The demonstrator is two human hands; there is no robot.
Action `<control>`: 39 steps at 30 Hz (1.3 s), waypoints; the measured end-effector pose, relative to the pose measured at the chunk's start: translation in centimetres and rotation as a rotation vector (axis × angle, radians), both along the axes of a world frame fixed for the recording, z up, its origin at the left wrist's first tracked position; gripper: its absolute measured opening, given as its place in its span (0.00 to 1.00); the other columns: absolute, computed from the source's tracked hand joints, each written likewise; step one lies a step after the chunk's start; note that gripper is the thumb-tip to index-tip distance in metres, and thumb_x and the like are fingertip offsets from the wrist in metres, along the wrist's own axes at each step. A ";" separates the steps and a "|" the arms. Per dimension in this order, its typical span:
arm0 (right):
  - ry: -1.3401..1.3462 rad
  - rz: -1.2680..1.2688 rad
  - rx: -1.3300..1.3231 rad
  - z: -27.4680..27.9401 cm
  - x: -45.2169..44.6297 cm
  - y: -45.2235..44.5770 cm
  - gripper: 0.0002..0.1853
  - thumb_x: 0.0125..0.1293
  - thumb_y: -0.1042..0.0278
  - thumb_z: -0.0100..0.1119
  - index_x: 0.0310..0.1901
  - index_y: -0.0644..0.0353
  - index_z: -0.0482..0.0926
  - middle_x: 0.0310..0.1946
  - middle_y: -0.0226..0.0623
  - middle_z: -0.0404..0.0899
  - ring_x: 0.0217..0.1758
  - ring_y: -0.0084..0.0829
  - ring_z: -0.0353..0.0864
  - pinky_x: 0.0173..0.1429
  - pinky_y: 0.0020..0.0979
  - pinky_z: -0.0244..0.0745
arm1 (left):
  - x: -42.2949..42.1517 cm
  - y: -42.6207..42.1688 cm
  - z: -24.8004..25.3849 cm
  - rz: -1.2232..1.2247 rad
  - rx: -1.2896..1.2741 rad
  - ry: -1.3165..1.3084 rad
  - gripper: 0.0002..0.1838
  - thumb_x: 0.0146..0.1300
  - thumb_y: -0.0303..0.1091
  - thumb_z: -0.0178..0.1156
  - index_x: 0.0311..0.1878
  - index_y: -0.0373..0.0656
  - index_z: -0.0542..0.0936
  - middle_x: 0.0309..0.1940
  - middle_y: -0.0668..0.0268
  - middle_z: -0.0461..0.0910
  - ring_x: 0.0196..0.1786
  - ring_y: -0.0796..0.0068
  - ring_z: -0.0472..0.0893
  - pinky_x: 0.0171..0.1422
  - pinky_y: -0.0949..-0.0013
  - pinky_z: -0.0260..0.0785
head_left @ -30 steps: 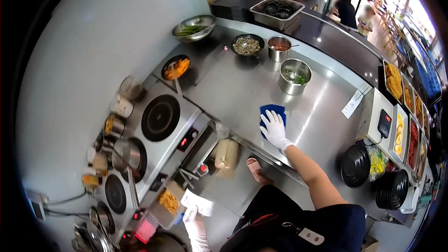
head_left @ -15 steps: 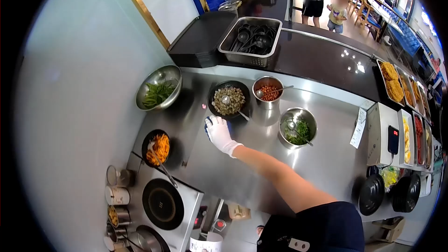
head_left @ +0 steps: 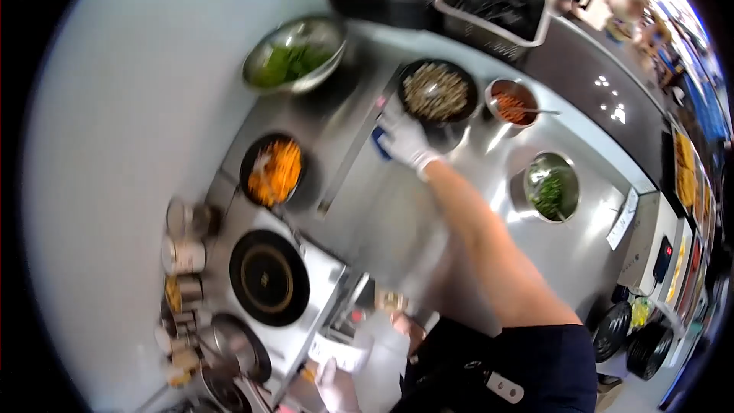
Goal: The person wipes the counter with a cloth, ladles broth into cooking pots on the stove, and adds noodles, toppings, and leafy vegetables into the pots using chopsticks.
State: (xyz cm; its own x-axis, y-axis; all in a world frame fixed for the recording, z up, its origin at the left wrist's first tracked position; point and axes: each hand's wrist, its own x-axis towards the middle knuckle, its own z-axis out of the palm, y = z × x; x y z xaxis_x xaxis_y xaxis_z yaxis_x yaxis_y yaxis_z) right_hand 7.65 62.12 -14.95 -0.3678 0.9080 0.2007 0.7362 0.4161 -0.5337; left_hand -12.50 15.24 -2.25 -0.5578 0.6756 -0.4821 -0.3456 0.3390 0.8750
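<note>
My right hand (head_left: 404, 138), in a white glove, presses on a blue cloth (head_left: 380, 143) on the steel counter. The cloth is mostly hidden under the palm and fingers. Just beyond the fingertips stands a black bowl of small chopped pieces (head_left: 436, 92) with a spoon in it. My left hand (head_left: 336, 386), also gloved, shows at the bottom edge beside a white paper strip (head_left: 336, 353). Its thumb points up, but blur hides whether it grips anything. Left of the cloth is a black bowl of orange shreds (head_left: 275, 170).
A steel bowl of green vegetables (head_left: 294, 63) stands at the back left. Right of the cloth are a pot of reddish pieces (head_left: 512, 105) and a pot of chopped greens (head_left: 552, 187). A round black hob (head_left: 269, 278) lies front left. People stand beyond the counter.
The view has tilted and shifted, so the counter appears turned. My right hand stays on the cloth near the black bowl. My left hand has come into view at the bottom.
</note>
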 end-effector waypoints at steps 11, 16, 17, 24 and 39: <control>0.275 0.664 -0.079 0.6 3.5 -23.7 0.23 0.47 0.77 0.62 0.48 0.53 0.77 0.52 0.40 0.77 0.56 0.42 0.76 0.62 0.44 0.67 | -2.2 4.0 1.6 0.198 0.097 -0.262 0.13 0.62 0.28 0.60 0.47 0.31 0.79 0.45 0.63 0.79 0.48 0.70 0.77 0.58 0.64 0.68; 0.170 0.246 0.080 5.2 1.5 -13.1 0.20 0.53 0.76 0.57 0.50 0.59 0.75 0.51 0.43 0.76 0.52 0.46 0.73 0.60 0.42 0.66 | -3.1 4.6 1.5 0.148 0.112 -0.226 0.10 0.62 0.25 0.59 0.46 0.33 0.80 0.44 0.63 0.80 0.47 0.71 0.78 0.57 0.67 0.69; -0.021 0.209 0.041 4.0 1.4 -10.7 0.19 0.55 0.69 0.58 0.51 0.59 0.77 0.52 0.43 0.76 0.53 0.46 0.73 0.60 0.42 0.66 | -3.1 4.7 1.1 0.167 0.131 -0.222 0.10 0.62 0.24 0.59 0.46 0.34 0.81 0.44 0.63 0.81 0.47 0.71 0.78 0.56 0.68 0.69; -0.093 -0.161 0.065 3.0 -4.2 4.8 0.20 0.61 0.70 0.55 0.55 0.65 0.71 0.46 0.54 0.75 0.49 0.52 0.77 0.50 0.44 0.75 | -1.8 9.8 2.4 -0.058 -0.013 -0.590 0.13 0.61 0.26 0.57 0.47 0.30 0.78 0.44 0.60 0.81 0.47 0.69 0.79 0.56 0.69 0.67; -0.319 -0.208 0.060 -1.0 -5.7 11.5 0.07 0.55 0.77 0.53 0.33 0.62 0.80 0.34 0.51 0.82 0.41 0.52 0.82 0.46 0.44 0.78 | 1.9 30.4 -15.3 -0.087 -0.207 -0.233 0.10 0.60 0.31 0.62 0.41 0.35 0.81 0.33 0.64 0.82 0.30 0.75 0.81 0.33 0.72 0.75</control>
State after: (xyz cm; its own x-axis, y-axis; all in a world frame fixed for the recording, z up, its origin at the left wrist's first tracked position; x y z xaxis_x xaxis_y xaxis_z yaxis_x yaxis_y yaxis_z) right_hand 1.95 73.58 -15.96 -0.2295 0.9600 0.1606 0.9333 0.2639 -0.2437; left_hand -10.55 45.67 -17.58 -0.3611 0.5903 -0.7219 -0.4904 0.5382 0.6854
